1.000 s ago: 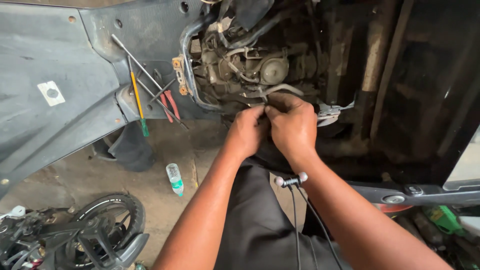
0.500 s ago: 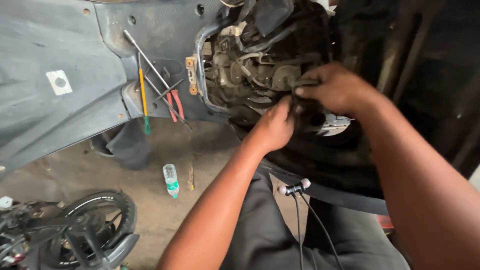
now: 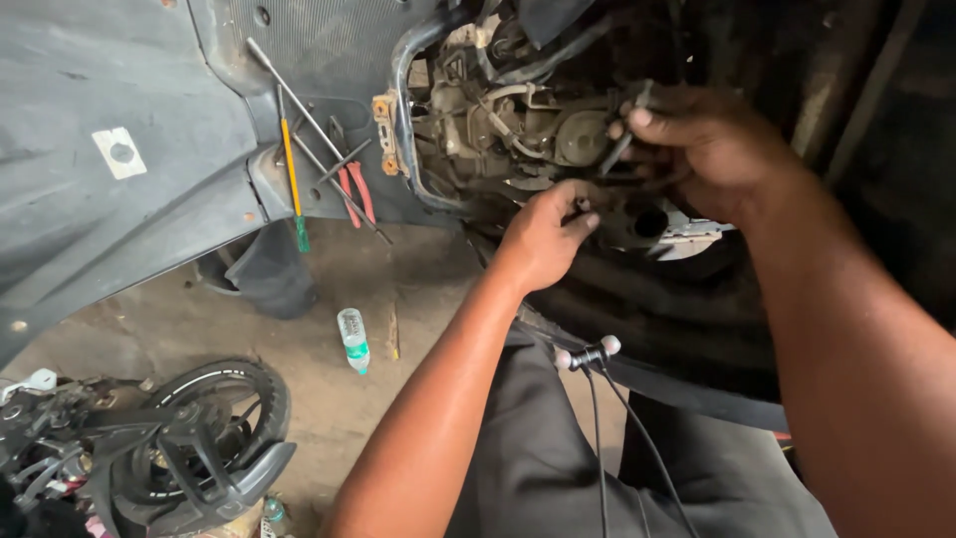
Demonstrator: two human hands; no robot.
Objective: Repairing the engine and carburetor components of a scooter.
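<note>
The work looks mid-way: the engine [image 3: 518, 130] sits exposed at far centre with the grey body panel [image 3: 129, 199] open, the left hand [image 3: 543, 234] pinching a small fitting below it, the right hand [image 3: 712, 149] with fingers clamped on a thin cable beside the carburettor [image 3: 583, 134].

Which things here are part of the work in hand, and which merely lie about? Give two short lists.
In hand: left hand and right hand, both at the engine parts of the scooter.

Lying about: screwdriver, red-handled pliers, plastic bottle, earphones, motorcycle wheel.
</note>
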